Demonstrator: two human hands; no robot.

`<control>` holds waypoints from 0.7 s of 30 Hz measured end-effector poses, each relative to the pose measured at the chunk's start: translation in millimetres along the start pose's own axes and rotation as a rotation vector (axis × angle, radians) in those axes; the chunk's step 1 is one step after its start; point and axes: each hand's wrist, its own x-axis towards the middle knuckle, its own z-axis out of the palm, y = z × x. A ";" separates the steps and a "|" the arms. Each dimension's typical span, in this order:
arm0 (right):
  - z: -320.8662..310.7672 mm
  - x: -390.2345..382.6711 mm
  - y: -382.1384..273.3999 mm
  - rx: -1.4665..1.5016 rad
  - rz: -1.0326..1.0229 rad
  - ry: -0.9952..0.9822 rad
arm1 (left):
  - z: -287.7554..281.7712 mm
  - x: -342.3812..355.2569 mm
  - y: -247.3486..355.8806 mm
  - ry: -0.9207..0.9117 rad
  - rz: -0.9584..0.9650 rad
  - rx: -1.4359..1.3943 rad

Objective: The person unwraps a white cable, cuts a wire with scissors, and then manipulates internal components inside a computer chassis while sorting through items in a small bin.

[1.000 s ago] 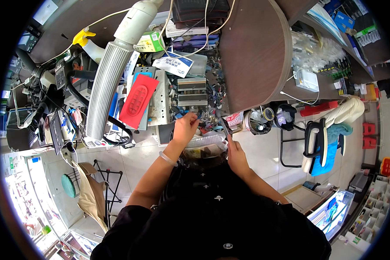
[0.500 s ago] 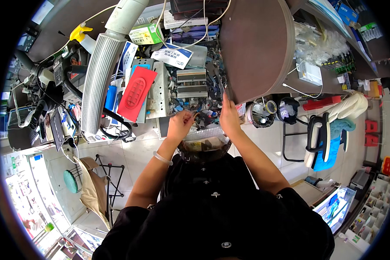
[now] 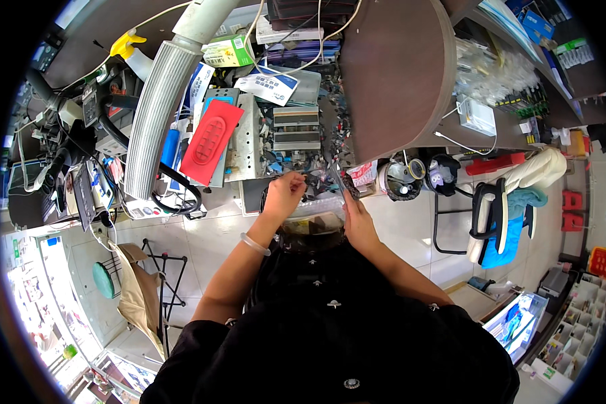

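My left hand [image 3: 283,198] is closed in a pinch just below a heap of dark and blue scraps [image 3: 286,161] at the desk's front; what it pinches is too small to make out. My right hand [image 3: 357,222] grips a long, thin grey metal tool [image 3: 338,178] that points up into the scraps. Below both hands, near my body, sits a dark open container with clear plastic [image 3: 316,223] in it. A grooved metal block [image 3: 296,128] lies among the scraps, beside a perforated metal plate [image 3: 246,151] and a red oblong piece [image 3: 210,148].
A ribbed duct [image 3: 153,121] hangs at left beside tangled cables and a spray bottle [image 3: 139,60]. A curved brown panel [image 3: 400,81] stands at right, with two bins [image 3: 402,182] below its edge. A padded chair [image 3: 498,222] stands right, a stool [image 3: 105,283] left.
My right hand with the tool went forward half a second ago and has since drawn back toward me. My left hand stays pinched and has shifted only slightly.
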 end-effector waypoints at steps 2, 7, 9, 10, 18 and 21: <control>-2.4 -14.2 -4.0 -0.004 -0.024 -0.019 | -0.6 0.4 -1.1 -0.002 -0.011 0.010; -16.0 -34.9 -4.1 0.113 -0.015 -0.062 | -4.1 0.5 -1.4 0.010 -0.011 0.001; -19.2 -18.0 3.7 0.022 -0.073 0.084 | -4.4 1.4 -1.5 0.011 -0.001 -0.003; -19.9 -5.8 10.0 -0.024 -0.100 0.156 | -4.5 1.7 -1.3 0.006 -0.003 -0.001; 19.0 -16.1 50.9 -0.006 0.077 0.064 | -12.5 -11.6 -4.1 0.006 -0.055 -0.048; 21.2 -31.8 49.0 0.080 0.013 0.026 | -26.1 -40.6 -11.0 0.117 0.045 0.201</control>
